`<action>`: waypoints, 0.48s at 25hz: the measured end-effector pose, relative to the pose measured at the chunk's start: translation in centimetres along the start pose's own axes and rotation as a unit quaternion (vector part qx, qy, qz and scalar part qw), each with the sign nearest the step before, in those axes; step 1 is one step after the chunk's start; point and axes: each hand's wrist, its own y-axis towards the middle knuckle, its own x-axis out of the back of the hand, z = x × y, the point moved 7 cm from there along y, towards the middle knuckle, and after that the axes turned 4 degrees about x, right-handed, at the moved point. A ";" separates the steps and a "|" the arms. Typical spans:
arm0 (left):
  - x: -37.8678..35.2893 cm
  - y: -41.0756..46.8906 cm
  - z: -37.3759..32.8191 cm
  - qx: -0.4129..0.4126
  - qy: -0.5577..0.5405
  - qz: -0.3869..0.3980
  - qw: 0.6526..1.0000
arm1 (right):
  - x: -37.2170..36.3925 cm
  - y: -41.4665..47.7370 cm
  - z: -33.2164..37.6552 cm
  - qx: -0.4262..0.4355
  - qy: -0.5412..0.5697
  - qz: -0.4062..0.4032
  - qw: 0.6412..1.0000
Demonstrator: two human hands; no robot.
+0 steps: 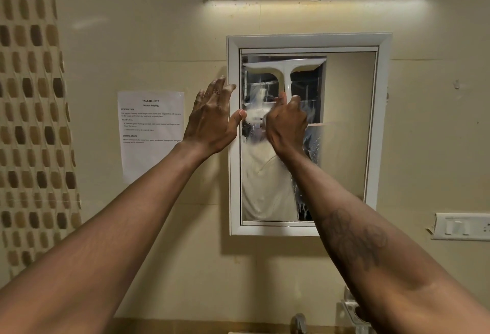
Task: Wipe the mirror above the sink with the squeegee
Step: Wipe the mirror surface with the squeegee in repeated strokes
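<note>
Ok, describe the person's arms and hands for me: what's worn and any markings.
Both arms are bare as far as the view shows, with no sleeves, watch or wristband. The left hand and right hand are ungloved. The right forearm carries a dark tattoo, but its design is too blurred to make out. The left forearm shows no marking.

Carrier: a paper sheet [151,153] hung on the wall [159,42], left of the mirror [347,127].
Title lines: read "TASK ID: 3078" and "Mirror Wiping".
Headings: read "DESCRIPTION", "TASK GOAL", "INITIAL STATE".
Body print: was too small to read.
</note>
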 end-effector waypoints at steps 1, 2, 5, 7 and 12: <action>-0.2 -0.2 -0.2 -0.002 0.001 0.002 1.000 | 0.0 -0.7 -0.5 -0.005 0.001 0.003 1.000; -0.4 -0.4 -0.4 -0.003 0.001 0.006 1.000 | 0.0 -1.5 -0.8 -0.010 0.003 0.010 1.000; -0.7 -0.4 -0.9 -0.010 -0.002 0.007 1.000 | 0.2 -2.6 -1.0 -0.008 0.007 0.019 1.000; -0.4 -0.2 -1.2 -0.014 -0.011 0.004 1.000 | 0.9 -2.1 -0.4 -0.004 0.012 -0.012 1.000; -0.1 0.0 -1.4 -0.017 -0.019 -0.002 1.000 | 1.5 1.0 1.2 0.008 0.010 -0.028 1.000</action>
